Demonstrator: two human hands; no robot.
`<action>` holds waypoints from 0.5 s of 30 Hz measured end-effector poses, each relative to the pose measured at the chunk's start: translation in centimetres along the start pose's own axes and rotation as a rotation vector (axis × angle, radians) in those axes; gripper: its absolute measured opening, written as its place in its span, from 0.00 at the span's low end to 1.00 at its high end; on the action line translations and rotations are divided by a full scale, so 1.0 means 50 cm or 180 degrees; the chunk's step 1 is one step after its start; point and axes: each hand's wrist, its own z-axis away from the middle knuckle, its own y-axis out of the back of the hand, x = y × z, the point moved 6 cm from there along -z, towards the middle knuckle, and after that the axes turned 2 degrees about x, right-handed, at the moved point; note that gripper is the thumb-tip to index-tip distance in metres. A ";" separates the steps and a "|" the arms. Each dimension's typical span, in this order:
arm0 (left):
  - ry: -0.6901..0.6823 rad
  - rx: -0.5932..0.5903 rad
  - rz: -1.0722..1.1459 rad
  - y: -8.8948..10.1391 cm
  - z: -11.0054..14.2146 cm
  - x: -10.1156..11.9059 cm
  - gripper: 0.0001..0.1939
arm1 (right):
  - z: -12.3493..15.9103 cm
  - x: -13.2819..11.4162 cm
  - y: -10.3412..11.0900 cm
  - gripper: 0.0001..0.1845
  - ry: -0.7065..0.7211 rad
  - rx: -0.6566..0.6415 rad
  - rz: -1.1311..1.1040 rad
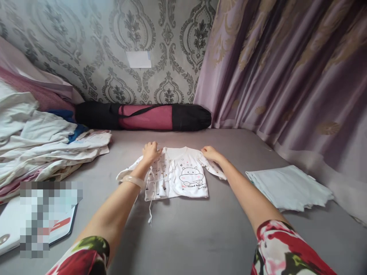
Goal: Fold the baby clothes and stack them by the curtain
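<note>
A small white baby shirt (177, 173) lies spread face up on the grey bed, its sleeves angled out to both sides. It has a cartoon animal print, lettering and tie strings, one of which trails below the hem. At the shirt's left shoulder, my left hand (151, 152) is closed with the fingers curled on the fabric. My right hand (211, 153) pinches the opposite shoulder, just above the sleeve. A pale bangle (134, 180) circles my left wrist.
Piled clothes (37, 133) fill the left side. In front of them lies a partly blurred flat item (11, 225). A folded pale cloth (289, 187) rests at right. Along the patterned wall lies a black and pink rolled bag (146, 116); a purple curtain (275, 68) hangs at right.
</note>
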 end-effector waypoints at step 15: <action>-0.2084 -0.0290 0.1367 -0.118 0.093 0.325 0.15 | 0.119 0.109 0.004 0.06 -0.0435 -0.0356 -0.0620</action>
